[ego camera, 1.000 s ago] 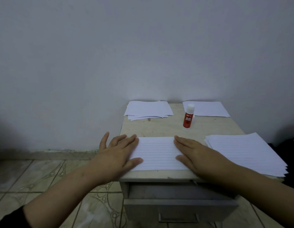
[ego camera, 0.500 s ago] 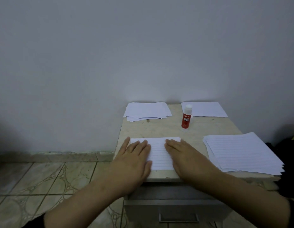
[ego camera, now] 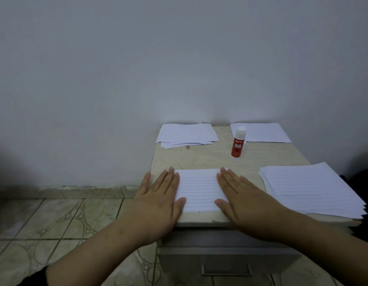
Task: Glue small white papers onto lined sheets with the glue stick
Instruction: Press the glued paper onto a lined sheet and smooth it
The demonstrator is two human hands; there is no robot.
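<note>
Nearest the camera, two bare forearms reach forward over a half-open drawer [ego camera: 226,263] with a metal pull handle, set under the front edge of a pale wooden worktop [ego camera: 208,157]. Both hands lie flat, palms down, fingers straight and close together, gripping nothing. Left hand [ego camera: 158,201] rests at the worktop's front left corner, its thumb and the inner side of its fingers touching the left edge of a single lined sheet [ego camera: 197,190]; the outer fingers overhang the worktop's left edge. Right hand [ego camera: 241,199] presses on the right part of the same sheet, thumb tip lying on the paper near its front edge. Sheet lies flat, square to the front edge, ruled lines running side to side.

To the right, apart from the right hand, a fanned stack of lined sheets [ego camera: 311,188] covers the front right of the worktop and slightly overhangs it.

Further back, the glue stick [ego camera: 237,144] stands upright, capped in white, red label facing the camera, behind the single sheet and touching nothing but the worktop.

At the rear left lies a loose pile of small white papers [ego camera: 187,135]; at the rear right, a further flat white paper pile [ego camera: 263,133], both against a plain grey wall [ego camera: 179,58]. Patterned floor tiles [ego camera: 55,219] show at the left.
</note>
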